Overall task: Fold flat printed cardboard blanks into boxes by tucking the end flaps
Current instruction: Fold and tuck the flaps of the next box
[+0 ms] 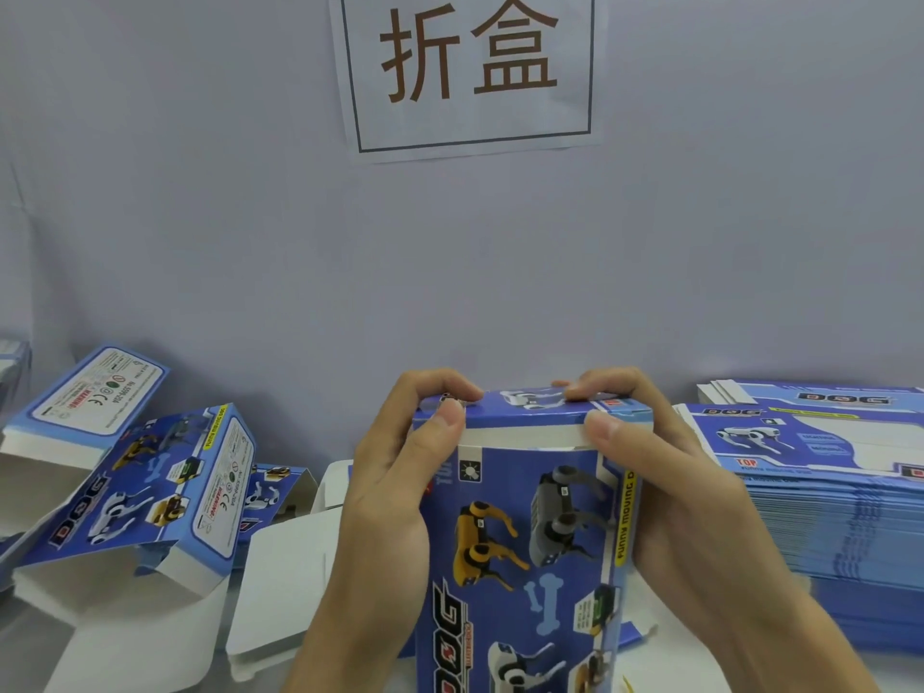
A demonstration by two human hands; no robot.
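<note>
A blue printed box (525, 542) with robot-dog pictures stands upright in front of me. My left hand (395, 482) grips its upper left side, fingers curled over the top flap and thumb on the front edge. My right hand (665, 482) grips the upper right side the same way. The top flap (530, 412) is bent over the end, with a white strip of its tuck edge showing above the front panel.
A tall stack of flat blue blanks (825, 502) lies at the right. Folded boxes (145, 487) with open ends lie tumbled at the left, another (85, 397) behind them. A white sign (470, 67) with two characters hangs on the grey wall.
</note>
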